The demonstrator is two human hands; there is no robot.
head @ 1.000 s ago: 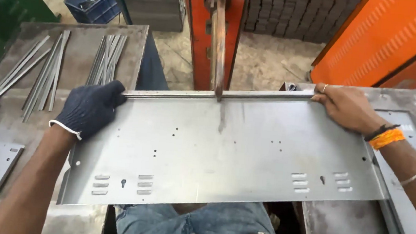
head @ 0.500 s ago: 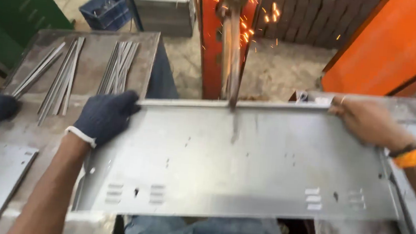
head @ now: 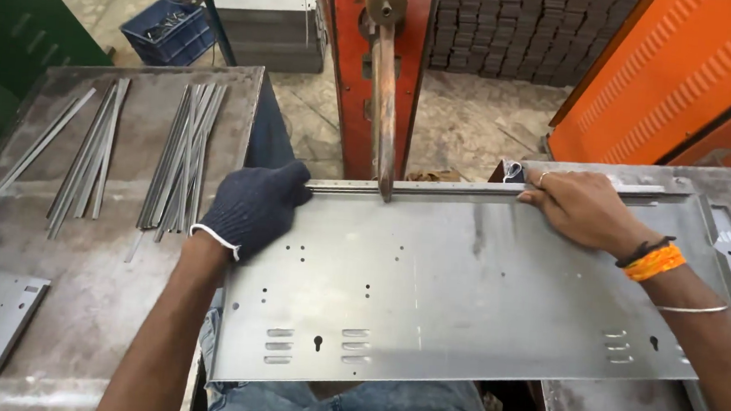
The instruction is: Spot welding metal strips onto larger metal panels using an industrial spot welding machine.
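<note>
Gloved left hand (head: pixel 254 205) and bare right hand (head: pixel 581 209) both gripping panel's (head: pixel 462 300) far edge, electrode (head: pixel 385 103) touching it.

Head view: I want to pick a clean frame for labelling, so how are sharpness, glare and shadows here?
Head view: sharp overall, no motion blur on the gloved left hand or bare right hand; the metal sheet shows soft, dull reflections rather than hard glare; lighting is even and diffuse, with a faint shadow under the welder arm; straight edges bow slightly toward the borders.
</note>
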